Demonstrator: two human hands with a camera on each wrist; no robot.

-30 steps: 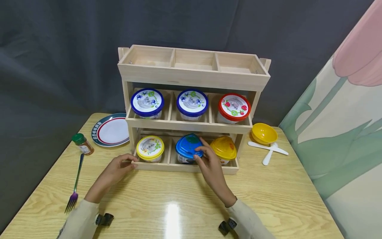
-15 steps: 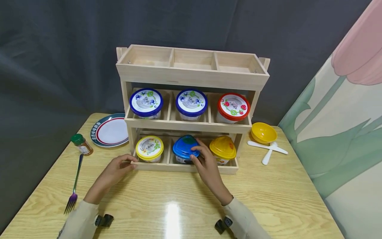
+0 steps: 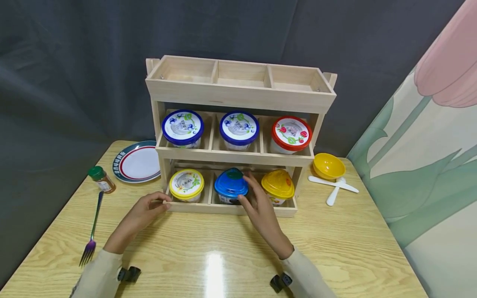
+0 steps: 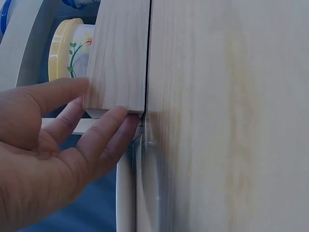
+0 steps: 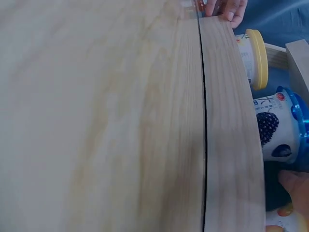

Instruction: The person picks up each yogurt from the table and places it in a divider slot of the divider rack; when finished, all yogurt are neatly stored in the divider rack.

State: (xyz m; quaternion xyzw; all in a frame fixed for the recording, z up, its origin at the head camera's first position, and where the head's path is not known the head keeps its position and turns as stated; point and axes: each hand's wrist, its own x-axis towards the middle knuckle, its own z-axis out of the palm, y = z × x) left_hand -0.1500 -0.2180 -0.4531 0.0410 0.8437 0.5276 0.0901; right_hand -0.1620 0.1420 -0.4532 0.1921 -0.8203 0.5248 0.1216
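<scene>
A light wooden three-tier rack [image 3: 238,156] stands at the back of the table. My left hand [image 3: 150,210] holds its lower left front corner, thumb and fingers against the end of the front board in the left wrist view. In the bottom tier's middle compartment sits a tub with a domed blue lid [image 3: 231,184]; blackberries show on its side [image 5: 273,128] in the right wrist view. My right hand [image 3: 262,213] is beside it, fingers loosely spread, index fingertip and thumb at the lid's right edge. A yellow-lidded tub [image 3: 187,184] and a domed yellow-lidded tub [image 3: 277,185] flank it.
The middle tier holds two blue-lidded tubs [image 3: 182,127] and a red-lidded tub [image 3: 292,133]. Left of the rack are a plate [image 3: 139,162], a green-capped spice jar [image 3: 102,180] and a fork [image 3: 93,231]. A yellow bowl [image 3: 329,166] and crossed white utensils [image 3: 337,185] lie right.
The blue domed tub has shifted slightly left in its compartment with my right hand on it. The right fingers have since loosened and spread from the lid. My left hand stays at the corner.
</scene>
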